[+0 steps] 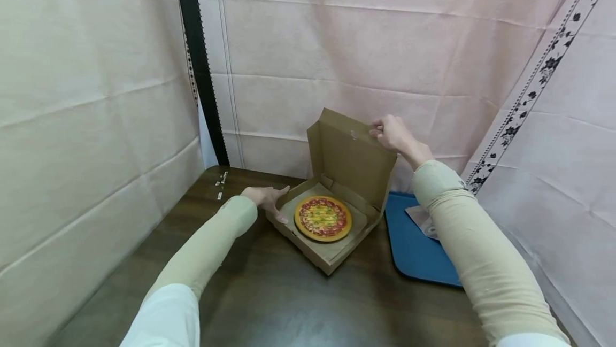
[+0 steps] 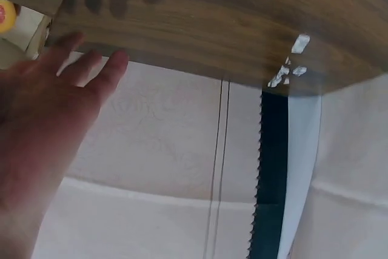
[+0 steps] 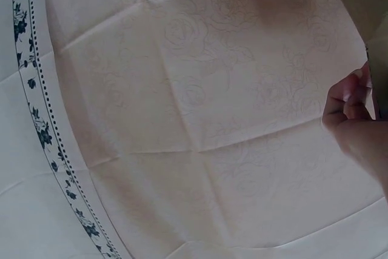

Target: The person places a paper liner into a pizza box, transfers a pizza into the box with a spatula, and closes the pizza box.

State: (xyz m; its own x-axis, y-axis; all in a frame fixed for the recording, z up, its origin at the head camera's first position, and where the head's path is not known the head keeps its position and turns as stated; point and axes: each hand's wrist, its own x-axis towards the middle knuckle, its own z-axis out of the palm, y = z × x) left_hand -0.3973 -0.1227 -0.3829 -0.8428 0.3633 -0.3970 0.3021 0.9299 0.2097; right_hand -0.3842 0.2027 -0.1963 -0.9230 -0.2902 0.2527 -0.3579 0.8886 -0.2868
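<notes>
A brown cardboard pizza box [image 1: 356, 162] stands on the dark wooden table with its lid raised. Inside its base lies a round pizza [image 1: 323, 218] with red and yellow topping. My right hand [image 1: 393, 134] pinches the upper edge of the lid near its right corner; in the right wrist view that hand [image 3: 357, 110] has its fingers curled at the lid's edge. At the box's left corner rests my left hand [image 1: 266, 199], thumb and fingers spread along the walls. The left wrist view shows the left hand [image 2: 54, 107] with fairly straight fingers.
A blue tray [image 1: 418, 251] lies right of the box, with a pale flat packet [image 1: 423, 221] on it, partly behind the right forearm. White scraps [image 1: 221, 184] stick to the table's back left. Pale cloth [image 1: 385, 42] hangs around the table.
</notes>
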